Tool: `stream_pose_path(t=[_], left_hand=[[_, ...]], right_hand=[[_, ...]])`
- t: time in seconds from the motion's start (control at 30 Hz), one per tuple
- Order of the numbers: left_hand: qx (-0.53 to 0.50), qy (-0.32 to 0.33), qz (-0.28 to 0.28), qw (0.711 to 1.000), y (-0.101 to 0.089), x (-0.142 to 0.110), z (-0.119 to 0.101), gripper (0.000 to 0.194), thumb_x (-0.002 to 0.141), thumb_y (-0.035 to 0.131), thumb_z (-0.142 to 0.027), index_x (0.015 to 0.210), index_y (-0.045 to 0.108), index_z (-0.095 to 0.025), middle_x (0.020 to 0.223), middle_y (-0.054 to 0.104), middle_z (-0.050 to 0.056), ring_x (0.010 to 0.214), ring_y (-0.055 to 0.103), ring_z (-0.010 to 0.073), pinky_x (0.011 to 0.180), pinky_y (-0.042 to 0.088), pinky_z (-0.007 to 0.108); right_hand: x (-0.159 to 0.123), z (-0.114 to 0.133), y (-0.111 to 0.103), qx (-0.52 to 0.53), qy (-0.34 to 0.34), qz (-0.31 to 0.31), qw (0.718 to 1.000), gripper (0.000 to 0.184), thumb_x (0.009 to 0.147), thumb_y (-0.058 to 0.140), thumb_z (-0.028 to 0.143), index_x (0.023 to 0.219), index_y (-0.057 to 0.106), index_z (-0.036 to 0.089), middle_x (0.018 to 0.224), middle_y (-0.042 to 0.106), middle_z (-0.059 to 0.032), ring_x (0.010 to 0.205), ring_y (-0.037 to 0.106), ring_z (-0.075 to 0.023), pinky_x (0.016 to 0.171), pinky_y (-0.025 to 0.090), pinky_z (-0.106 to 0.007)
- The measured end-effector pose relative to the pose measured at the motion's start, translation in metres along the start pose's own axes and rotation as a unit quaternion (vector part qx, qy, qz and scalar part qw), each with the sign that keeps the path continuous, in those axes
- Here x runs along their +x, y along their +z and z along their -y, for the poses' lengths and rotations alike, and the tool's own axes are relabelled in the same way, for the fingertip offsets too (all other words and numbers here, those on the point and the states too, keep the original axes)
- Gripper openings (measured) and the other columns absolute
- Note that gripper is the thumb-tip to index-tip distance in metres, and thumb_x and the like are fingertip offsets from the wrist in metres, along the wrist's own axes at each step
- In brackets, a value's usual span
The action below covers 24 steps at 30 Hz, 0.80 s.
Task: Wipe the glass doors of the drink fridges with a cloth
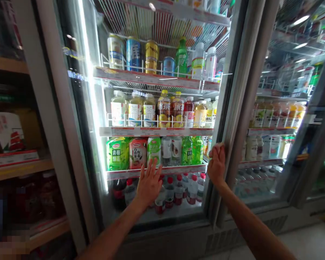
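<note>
Two hands of mine are reaching at a lit drinks cooler. My right hand [217,167] is bending its fingers closed on the door frame [234,119], which is standing upright along the right side of the lit shelves; how firmly they are gripping, I cannot tell. My left hand [148,186] is spreading its fingers wide and holding nothing, palm facing the drinks; whether it is touching the glass, cannot tell. The frame is looking stiff and smooth, maybe metal, probably fairly heavy with its pane, so its long vertical edge is seeming the best hold, with fingers wrapping rather than pinching. The glass is likely being slick and offering no edge to a flat palm. Reflections [77,76] are showing across the front, so a pane is probably blocking the way to the drinks. Behind my left fingers, a light green bottle [154,146] is standing beside a red tea bottle [138,153], with a green tea bottle [117,154] farther left. A price rail [124,174] is running below them, and red-capped bottles [192,189] are standing lower down. Those are looking smooth, maybe slippery if chilled; middles are seeming easiest to hold.
</note>
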<state>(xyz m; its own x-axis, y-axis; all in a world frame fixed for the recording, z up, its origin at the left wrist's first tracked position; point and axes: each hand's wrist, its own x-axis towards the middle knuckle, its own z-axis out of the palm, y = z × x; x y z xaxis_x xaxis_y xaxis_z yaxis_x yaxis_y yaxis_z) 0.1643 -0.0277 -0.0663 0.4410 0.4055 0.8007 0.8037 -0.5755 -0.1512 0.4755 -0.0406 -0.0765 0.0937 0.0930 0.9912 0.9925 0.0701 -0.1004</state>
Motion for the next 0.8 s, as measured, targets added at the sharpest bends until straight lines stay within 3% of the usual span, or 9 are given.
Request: stream_pose_path(t=[0.07,0.2,0.4,0.47,0.57,0.6,0.63,0.73,0.8], left_hand=[[0.005,0.013,0.004,1.000,0.005,-0.007,0.003,0.053,0.081,0.053,-0.031,0.132,0.045,-0.019,0.146,0.031,0.011,0.138,0.023,0.0277,0.112,0.023,0.049],[0.016,0.051,0.016,0.998,0.011,-0.025,0.012,0.051,0.082,0.049,-0.028,0.133,0.044,-0.018,0.146,0.032,0.009,0.138,0.023,0.0250,0.113,0.022,0.047],[0.036,0.045,0.031,0.998,0.002,-0.036,0.031,0.053,0.081,0.045,-0.019,0.134,0.041,-0.016,0.146,0.031,0.009,0.138,0.022,0.0240,0.112,0.023,0.046],[0.042,0.040,0.024,0.998,-0.004,-0.042,0.042,0.053,0.081,0.044,-0.017,0.134,0.041,-0.015,0.145,0.035,0.010,0.138,0.024,0.0241,0.112,0.024,0.047],[0.049,0.017,0.024,0.998,-0.013,-0.053,0.064,0.055,0.080,0.044,-0.016,0.135,0.039,-0.015,0.144,0.035,0.011,0.138,0.023,0.0242,0.111,0.025,0.047],[0.052,0.003,0.025,0.998,-0.017,-0.056,0.072,0.056,0.080,0.045,-0.016,0.136,0.038,-0.015,0.145,0.035,0.011,0.138,0.022,0.0244,0.112,0.024,0.048],[0.055,-0.013,0.026,0.998,-0.021,-0.058,0.079,0.057,0.080,0.045,-0.017,0.136,0.036,-0.014,0.145,0.034,0.012,0.139,0.020,0.0247,0.112,0.023,0.048],[0.069,-0.068,0.017,0.995,-0.033,-0.062,0.098,0.056,0.081,0.046,-0.019,0.136,0.036,-0.010,0.146,0.031,0.016,0.140,0.016,0.0265,0.112,0.022,0.049],[0.072,-0.098,0.014,0.992,-0.039,-0.066,0.108,0.056,0.082,0.046,-0.020,0.136,0.035,-0.008,0.147,0.029,0.017,0.140,0.014,0.0273,0.111,0.023,0.050]], right_hand=[[-0.010,0.012,0.003,0.003,-0.014,0.018,1.000,0.066,0.085,0.035,0.007,0.145,0.017,0.026,0.154,0.009,-0.0074,0.140,0.014,-0.0278,0.107,0.031,-0.056],[-0.042,0.041,0.001,0.005,-0.129,0.123,0.984,0.070,0.084,0.037,0.004,0.144,0.015,0.031,0.154,0.012,-0.0034,0.140,0.015,-0.0244,0.107,0.034,-0.050],[0.019,0.078,0.019,0.011,-0.102,0.032,0.994,0.065,0.084,0.041,0.008,0.143,0.023,0.026,0.153,0.013,-0.0070,0.140,0.014,-0.0267,0.109,0.028,-0.052],[0.017,0.098,0.021,0.029,-0.210,0.075,0.974,0.063,0.083,0.042,0.006,0.141,0.029,0.026,0.152,0.018,-0.0057,0.140,0.015,-0.0238,0.111,0.027,-0.048],[0.003,0.129,0.021,0.069,-0.390,0.179,0.901,0.060,0.082,0.043,0.006,0.137,0.036,0.028,0.148,0.032,-0.0018,0.139,0.022,-0.0162,0.114,0.023,-0.041],[0.003,0.137,0.022,0.075,-0.392,0.192,0.897,0.059,0.083,0.043,0.007,0.137,0.036,0.028,0.146,0.035,-0.0014,0.139,0.022,-0.0155,0.115,0.021,-0.041],[0.007,0.145,0.023,0.075,-0.358,0.189,0.912,0.057,0.084,0.043,0.009,0.137,0.036,0.028,0.146,0.035,-0.0018,0.139,0.021,-0.0165,0.115,0.018,-0.044],[0.025,0.165,0.033,0.056,-0.183,0.130,0.973,0.055,0.087,0.041,0.013,0.140,0.033,0.026,0.149,0.028,-0.0052,0.141,0.012,-0.0224,0.114,0.012,-0.052],[0.027,0.177,0.039,0.070,-0.221,0.129,0.964,0.056,0.086,0.041,0.012,0.140,0.032,0.025,0.149,0.028,-0.0046,0.142,0.010,-0.0211,0.114,0.012,-0.050]])
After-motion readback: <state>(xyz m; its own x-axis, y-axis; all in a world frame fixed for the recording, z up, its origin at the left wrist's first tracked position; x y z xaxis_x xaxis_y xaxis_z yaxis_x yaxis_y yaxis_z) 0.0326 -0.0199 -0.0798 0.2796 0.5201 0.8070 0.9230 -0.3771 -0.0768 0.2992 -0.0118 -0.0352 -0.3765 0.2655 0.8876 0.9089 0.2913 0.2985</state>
